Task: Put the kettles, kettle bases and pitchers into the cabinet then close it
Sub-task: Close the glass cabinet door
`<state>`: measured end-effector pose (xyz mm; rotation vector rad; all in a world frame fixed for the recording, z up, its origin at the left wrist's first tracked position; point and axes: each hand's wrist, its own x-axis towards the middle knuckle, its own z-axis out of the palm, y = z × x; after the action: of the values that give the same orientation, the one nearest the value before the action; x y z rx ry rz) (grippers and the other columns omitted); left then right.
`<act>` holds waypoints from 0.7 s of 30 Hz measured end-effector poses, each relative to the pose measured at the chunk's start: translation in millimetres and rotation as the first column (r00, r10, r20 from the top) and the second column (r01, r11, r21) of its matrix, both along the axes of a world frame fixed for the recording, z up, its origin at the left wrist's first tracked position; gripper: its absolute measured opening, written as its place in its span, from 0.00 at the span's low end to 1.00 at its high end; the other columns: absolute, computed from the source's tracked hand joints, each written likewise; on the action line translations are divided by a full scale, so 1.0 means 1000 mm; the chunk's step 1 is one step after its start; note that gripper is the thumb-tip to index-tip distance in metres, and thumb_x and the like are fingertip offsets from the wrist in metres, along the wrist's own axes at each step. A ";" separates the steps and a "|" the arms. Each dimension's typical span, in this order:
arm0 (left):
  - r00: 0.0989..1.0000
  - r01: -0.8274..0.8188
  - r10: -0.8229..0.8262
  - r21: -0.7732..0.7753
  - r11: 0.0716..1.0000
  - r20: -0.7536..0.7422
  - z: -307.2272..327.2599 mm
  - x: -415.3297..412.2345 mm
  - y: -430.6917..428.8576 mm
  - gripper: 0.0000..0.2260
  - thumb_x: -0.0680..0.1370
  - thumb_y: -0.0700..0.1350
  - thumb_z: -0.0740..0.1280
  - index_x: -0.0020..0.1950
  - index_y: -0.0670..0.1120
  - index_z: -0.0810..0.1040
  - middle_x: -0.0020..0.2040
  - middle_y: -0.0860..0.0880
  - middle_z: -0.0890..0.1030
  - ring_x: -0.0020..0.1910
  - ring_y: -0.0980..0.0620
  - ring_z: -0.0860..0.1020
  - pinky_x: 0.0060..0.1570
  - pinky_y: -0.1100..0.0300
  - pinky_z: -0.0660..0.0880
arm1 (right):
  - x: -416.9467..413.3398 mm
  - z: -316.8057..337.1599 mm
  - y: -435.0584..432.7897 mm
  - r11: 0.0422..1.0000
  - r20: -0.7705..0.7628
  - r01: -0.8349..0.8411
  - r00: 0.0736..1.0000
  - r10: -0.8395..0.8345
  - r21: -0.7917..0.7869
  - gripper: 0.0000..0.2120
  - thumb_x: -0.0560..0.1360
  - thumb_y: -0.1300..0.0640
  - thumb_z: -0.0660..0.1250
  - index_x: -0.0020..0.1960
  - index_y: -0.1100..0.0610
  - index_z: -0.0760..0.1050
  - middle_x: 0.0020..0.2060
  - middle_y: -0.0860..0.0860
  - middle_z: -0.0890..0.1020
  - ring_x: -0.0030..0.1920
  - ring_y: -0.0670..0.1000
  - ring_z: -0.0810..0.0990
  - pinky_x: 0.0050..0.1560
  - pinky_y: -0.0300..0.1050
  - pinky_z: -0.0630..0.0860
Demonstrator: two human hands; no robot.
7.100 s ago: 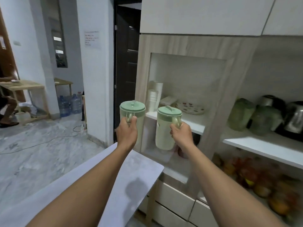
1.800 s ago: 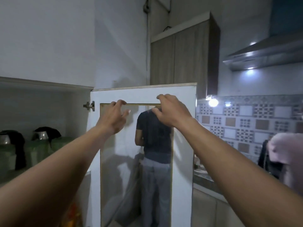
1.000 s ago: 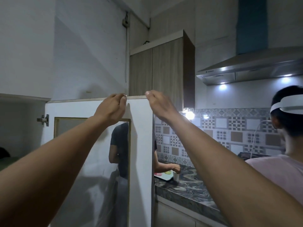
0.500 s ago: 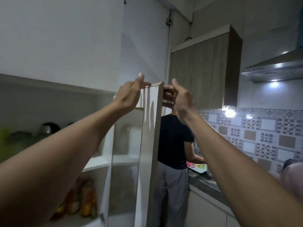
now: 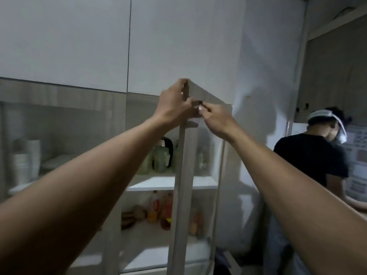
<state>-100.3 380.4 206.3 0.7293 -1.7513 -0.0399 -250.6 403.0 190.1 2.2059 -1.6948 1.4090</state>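
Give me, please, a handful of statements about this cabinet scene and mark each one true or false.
1. The cabinet door is fully closed. False: it stands ajar, its edge turned toward the camera.
2. The left hand grips the door's top corner. True.
3. A kettle stands on a shelf inside the cabinet. True.
4. The right hand holds a pitcher. False: the right hand is up at the top of the door, with no pitcher in it.
5. Bottles stand on the shelf below the kettle. True.
6. Nobody else is in view. False: a person in a black shirt stands at the right.
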 end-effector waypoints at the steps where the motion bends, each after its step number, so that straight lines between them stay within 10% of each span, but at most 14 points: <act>1: 0.999 -0.050 0.050 0.006 0.999 0.000 -0.002 0.013 -0.010 0.22 0.77 0.44 0.69 0.71 0.44 0.71 0.60 0.43 0.80 0.56 0.48 0.79 0.51 0.61 0.73 | 0.012 -0.001 -0.012 1.000 -0.029 0.003 1.000 -0.002 0.029 0.20 0.85 0.48 0.55 0.73 0.50 0.72 0.69 0.54 0.78 0.68 0.56 0.75 0.65 0.52 0.69; 10: 0.925 -0.365 0.364 -0.006 0.931 0.106 -0.031 0.078 -0.106 0.40 0.73 0.37 0.69 0.81 0.44 0.51 0.77 0.39 0.64 0.74 0.40 0.64 0.72 0.46 0.65 | 0.048 -0.002 -0.113 0.992 -0.197 0.061 0.980 -0.038 0.109 0.31 0.85 0.44 0.55 0.84 0.51 0.49 0.83 0.56 0.50 0.82 0.57 0.52 0.79 0.54 0.52; 14: 0.791 -0.577 0.583 -0.088 0.812 0.187 -0.044 0.085 -0.157 0.40 0.76 0.33 0.63 0.81 0.42 0.40 0.81 0.40 0.42 0.80 0.41 0.45 0.76 0.44 0.51 | 0.047 -0.003 -0.172 0.987 -0.203 0.084 0.978 -0.055 0.136 0.33 0.84 0.43 0.55 0.84 0.50 0.46 0.83 0.57 0.45 0.82 0.59 0.46 0.79 0.59 0.50; 21: 0.509 -0.776 0.815 -0.261 0.574 0.278 -0.060 0.084 -0.244 0.33 0.77 0.29 0.55 0.79 0.36 0.42 0.79 0.35 0.37 0.78 0.36 0.36 0.73 0.35 0.38 | 0.030 -0.010 -0.256 0.970 -0.175 0.140 0.979 -0.106 0.196 0.36 0.83 0.43 0.57 0.83 0.46 0.40 0.82 0.55 0.39 0.81 0.60 0.37 0.77 0.69 0.43</act>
<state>-16.2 136.4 146.4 1.4958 -1.5699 0.8894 -220.1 147.4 179.9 2.1976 -1.9596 1.0350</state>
